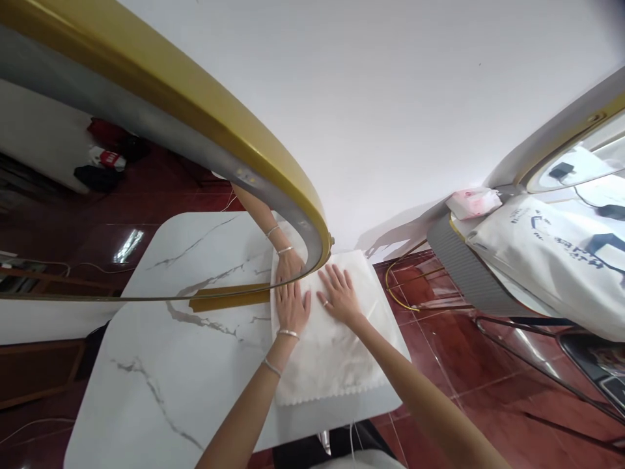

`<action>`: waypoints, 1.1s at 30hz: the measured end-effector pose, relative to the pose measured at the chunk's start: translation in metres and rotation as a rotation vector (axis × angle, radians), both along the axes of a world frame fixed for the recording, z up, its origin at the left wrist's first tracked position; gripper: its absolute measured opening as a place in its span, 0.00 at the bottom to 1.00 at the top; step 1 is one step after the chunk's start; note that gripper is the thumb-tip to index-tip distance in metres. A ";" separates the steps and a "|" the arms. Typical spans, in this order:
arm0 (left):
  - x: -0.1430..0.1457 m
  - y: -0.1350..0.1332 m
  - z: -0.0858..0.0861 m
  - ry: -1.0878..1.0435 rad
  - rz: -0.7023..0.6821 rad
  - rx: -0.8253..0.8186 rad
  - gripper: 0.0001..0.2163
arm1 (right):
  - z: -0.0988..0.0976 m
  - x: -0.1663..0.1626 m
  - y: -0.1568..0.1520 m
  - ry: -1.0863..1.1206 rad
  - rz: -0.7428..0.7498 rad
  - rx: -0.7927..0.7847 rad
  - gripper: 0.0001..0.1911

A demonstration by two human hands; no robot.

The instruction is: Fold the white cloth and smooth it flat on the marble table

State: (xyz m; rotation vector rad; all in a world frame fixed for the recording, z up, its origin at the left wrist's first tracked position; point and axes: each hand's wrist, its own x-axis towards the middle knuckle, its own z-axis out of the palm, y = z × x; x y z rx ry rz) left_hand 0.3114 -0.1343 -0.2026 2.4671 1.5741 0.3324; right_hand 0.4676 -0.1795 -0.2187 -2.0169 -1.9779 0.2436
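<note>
A white cloth [325,365] with a scalloped near edge lies folded and mostly flat on the white marble-patterned table [131,339]. Flat on its left part rests my left hand [293,309], fingers stretched forward beside the mirror's lower edge. My right hand [340,296] presses on the cloth's upper middle with its fingers spread. Neither hand grips anything. Some soft creases run across the fabric near my right wrist. The far left corner of the cloth is hidden behind the mirror rim.
A large gold-framed mirror [244,127] stands on the table at the left, reflecting my left arm. To the right, a side table [461,277] bears a pink-white soft pack [473,202], a printed white bag [551,251] and another mirror [520,176]. A black chair [581,345] stands below.
</note>
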 end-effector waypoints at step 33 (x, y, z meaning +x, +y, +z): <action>0.001 -0.058 -0.018 -0.045 -0.194 0.069 0.29 | -0.008 0.067 0.008 -0.134 -0.316 0.020 0.28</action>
